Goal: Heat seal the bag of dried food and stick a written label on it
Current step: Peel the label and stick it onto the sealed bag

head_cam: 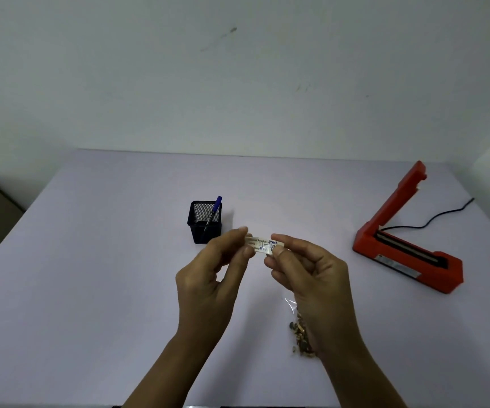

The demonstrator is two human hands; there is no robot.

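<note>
Both hands were up over the middle of the pale surface (90, 290), and the label (263, 246) was stretched right there between them, held clear of the surface. The left hand (208, 278) had its grip pinched on the label's left end, thumb and forefinger closed on the strip. The right hand (311, 278) pinched the right end the same way, its other fingers curled in beneath. Blue handwriting showed on the label beside printed lines, though it was too small to read. The bag (298, 334) of dried food lay flat on the surface, under and just behind the right wrist. It was partly hidden, with a clear plastic corner and brownish bits peeking out at the left. Whether its edge was sealed could not be told. Beyond the left hand stood a black mesh pen holder (204, 222), upright, with a blue pen (215, 209) leaning in it. Off to the right sat the orange heat sealer (406, 240), well apart from the hands. Its arm was lifted open at a steep angle, and a black cable (432, 219) trailed away behind it.
</note>
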